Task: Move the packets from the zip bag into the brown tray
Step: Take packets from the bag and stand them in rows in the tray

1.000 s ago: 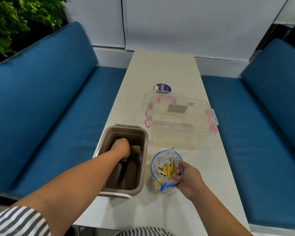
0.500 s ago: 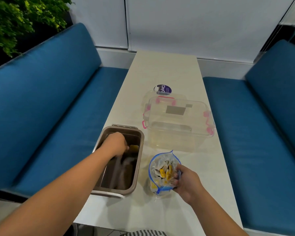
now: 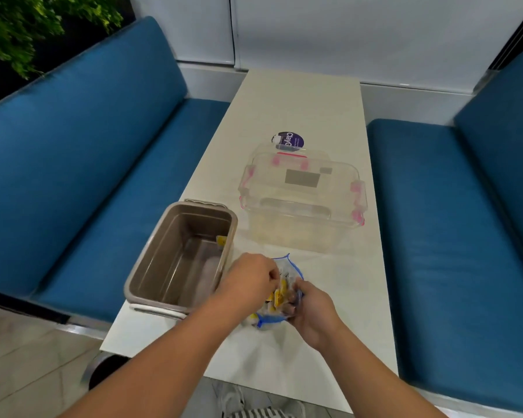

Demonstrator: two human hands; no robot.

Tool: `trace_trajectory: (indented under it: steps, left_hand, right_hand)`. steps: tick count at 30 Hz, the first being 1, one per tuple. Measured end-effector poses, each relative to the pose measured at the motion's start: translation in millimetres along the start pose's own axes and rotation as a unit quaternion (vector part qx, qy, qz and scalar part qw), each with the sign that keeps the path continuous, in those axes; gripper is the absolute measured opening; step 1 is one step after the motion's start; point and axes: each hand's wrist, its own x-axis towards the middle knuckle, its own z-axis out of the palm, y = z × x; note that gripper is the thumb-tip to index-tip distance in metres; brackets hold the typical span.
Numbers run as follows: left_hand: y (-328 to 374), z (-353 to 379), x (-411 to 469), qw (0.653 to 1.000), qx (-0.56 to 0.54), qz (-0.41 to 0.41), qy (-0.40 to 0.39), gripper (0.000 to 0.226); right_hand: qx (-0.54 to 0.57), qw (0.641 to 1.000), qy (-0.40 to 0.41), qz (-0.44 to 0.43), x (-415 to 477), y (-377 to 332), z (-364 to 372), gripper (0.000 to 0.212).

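The left hand buries its fingertips in the zip bag, grip unclear, while the brown tray wall masks most of a yellow packet.

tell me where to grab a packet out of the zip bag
Pinch a packet by its yellow upper end, coming down from above: the packets stand on end in the zip bag, whose mouth faces up, held by the right hand.

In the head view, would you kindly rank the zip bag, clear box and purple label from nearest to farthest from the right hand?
1. The zip bag, gripped by the right hand itself.
2. The clear box, ahead at mid-table.
3. The purple label, beyond the box, farthest.
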Motion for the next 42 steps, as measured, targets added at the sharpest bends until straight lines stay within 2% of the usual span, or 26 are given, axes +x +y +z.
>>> trace_trajectory:
  steps: [5, 8, 13, 19, 25, 30, 37, 42]
  left_hand:
    - [13, 33, 3, 0.994, 0.055, -0.085, -0.036, 0.027]
    - [16, 44, 5, 0.991, 0.056, -0.119, -0.019, 0.031]
    - [18, 49, 5, 0.987, 0.041, -0.153, 0.01, 0.027]
    - [17, 46, -2, 0.986, -0.057, -0.13, 0.087, 0.015]
    - [9, 30, -7, 0.974, -0.168, -0.106, 0.109, 0.005]
    - [-2, 3, -10, 0.984, -0.157, -0.023, 0.083, 0.003]
    - [-34, -71, -11, 0.976, -0.169, 0.061, 0.126, 0.004]
    - [-69, -120, 3, 0.988, -0.102, 0.043, 0.104, 0.008]
  right_hand:
    - [0.003, 1.0, -0.001, 0.015, 5, 0, -5, 0.026]
    - [-0.003, 1.0, -0.004, 0.015, 7, 0, -7, 0.027]
    - [-0.016, 1.0, -0.016, 0.017, 7, -1, -10, 0.026]
    - [-0.023, 1.0, -0.015, 0.012, 4, -4, -12, 0.025]
    - [-0.02, 1.0, 0.0, 0.013, 5, -6, -6, 0.018]
    - [-0.021, 1.0, 0.015, 0.006, 6, -8, 5, 0.016]
    - [-0.01, 0.999, 0.045, -0.002, 12, -12, 29, 0.029]
    - [0.003, 0.998, 0.063, -0.014, 13, -10, 39, 0.027]
